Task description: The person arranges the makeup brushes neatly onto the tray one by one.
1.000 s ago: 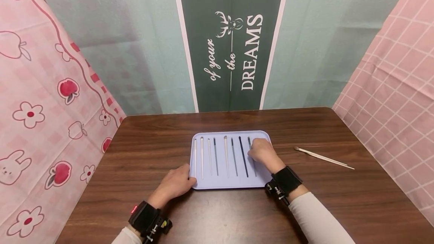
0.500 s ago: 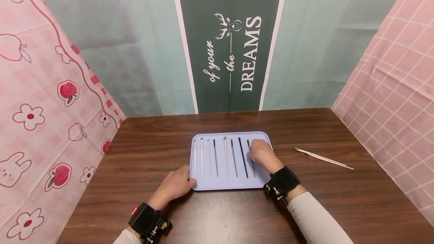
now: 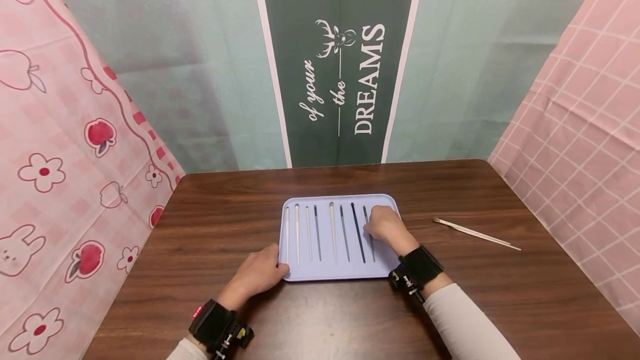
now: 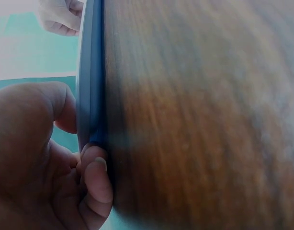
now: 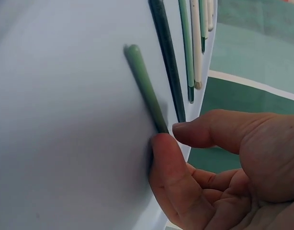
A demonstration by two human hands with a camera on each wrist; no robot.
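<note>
A lavender tray (image 3: 320, 272) lies on the table with several slim makeup brushes side by side in it, some cream-handled, some grey-green, one black (image 3: 358, 232). At its front left corner, my left hand (image 3: 260, 271) grips the rim, thumb over the edge; in the left wrist view the curled fingers (image 4: 96, 179) sit under the tray's side (image 4: 92, 72). My right hand (image 3: 390, 224) reaches over the right end. It pinches the rightmost grey-green makeup brush (image 5: 146, 88) between thumb and index finger, handle end pointing toward me. The fingers hide part of that brush.
Two cream-handled brushes (image 3: 477, 234) lie together on the brown wooden table (image 3: 225, 204) right of the tray. Pink patterned cloths (image 3: 45, 171) hang at both sides, and a green curtain (image 3: 340, 149) hangs behind the table's far edge.
The near end of the rightmost brush has shifted slightly left under my right hand. My left hand holds the same tray corner throughout.
</note>
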